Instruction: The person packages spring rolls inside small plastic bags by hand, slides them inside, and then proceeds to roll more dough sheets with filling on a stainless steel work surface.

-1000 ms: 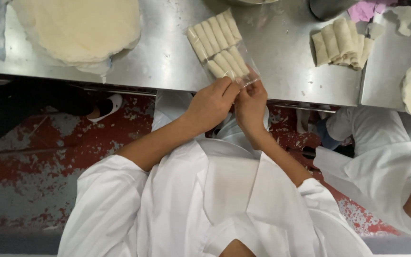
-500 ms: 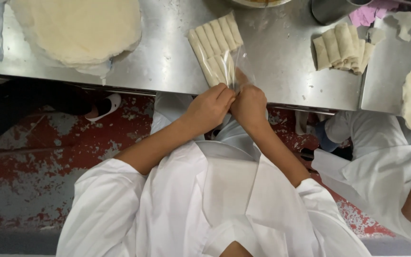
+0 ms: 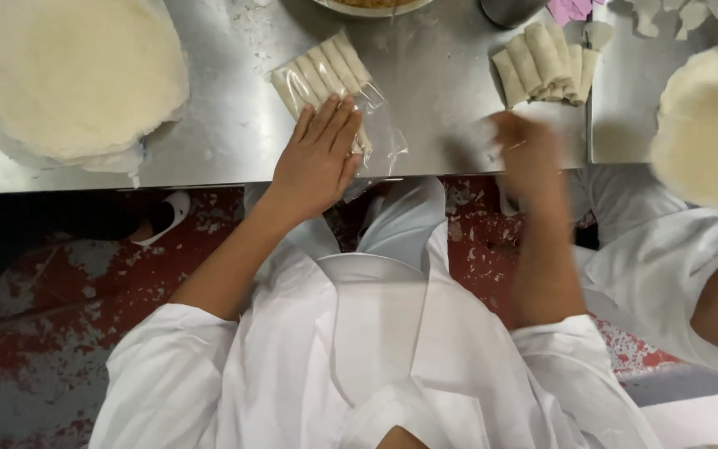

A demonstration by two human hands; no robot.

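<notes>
Left hand [image 3: 317, 162] flat, fingers spread on crinkly clear bag [image 3: 334, 87] — right hand [image 3: 529, 150] blurred, fingers unclear.

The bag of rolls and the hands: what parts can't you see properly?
- Head view: right hand is smeared by motion; its fingers can't be told open or shut.
- Bag of rolls: the near end is covered by the flat left hand.
- Bowl: cut off by the top edge.
</notes>
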